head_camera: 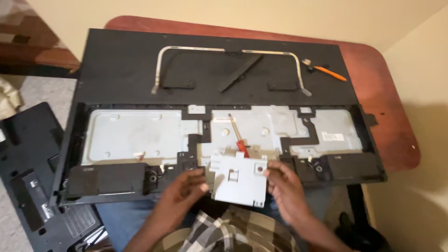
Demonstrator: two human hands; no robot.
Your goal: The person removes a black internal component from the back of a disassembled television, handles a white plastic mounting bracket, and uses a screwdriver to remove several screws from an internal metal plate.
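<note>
Left hand (183, 190), right hand (283, 183) grip metal plate (239, 178) — over opened television (224, 140).

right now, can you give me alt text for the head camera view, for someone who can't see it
Two bare hands, left hand and right hand, hold a grey metal cover plate by its side edges, at the near edge of an opened flat-screen television lying face down on a reddish wooden table. A red-handled screwdriver lies on the bare metal chassis, and a metal stand rests farther back.
</note>
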